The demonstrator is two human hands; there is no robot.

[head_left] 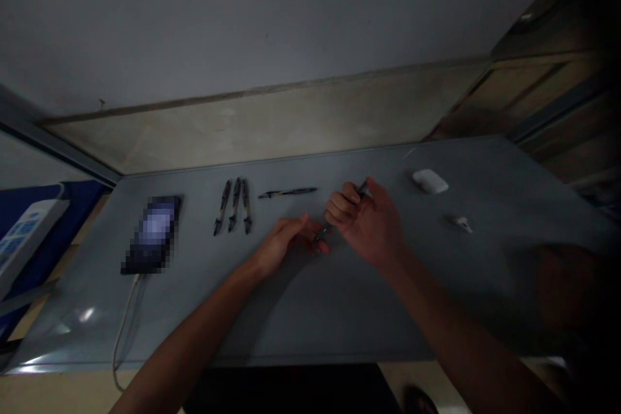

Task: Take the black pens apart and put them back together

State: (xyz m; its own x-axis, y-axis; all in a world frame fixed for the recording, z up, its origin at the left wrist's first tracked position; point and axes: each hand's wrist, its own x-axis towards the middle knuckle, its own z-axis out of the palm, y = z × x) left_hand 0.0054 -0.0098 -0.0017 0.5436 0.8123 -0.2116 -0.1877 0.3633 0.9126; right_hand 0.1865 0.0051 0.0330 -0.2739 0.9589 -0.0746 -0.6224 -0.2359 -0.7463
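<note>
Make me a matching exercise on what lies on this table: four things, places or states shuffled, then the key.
Things:
1. phone
2. three pens
3. lone pen
4. rounded white object

Places or states:
A. to the right of the right hand
B. side by side in a row
C. joined to a pale cable
D. crosswise to the row, just beyond the left hand

Right pairs: 1-C, 2-B, 3-D, 4-A
</note>
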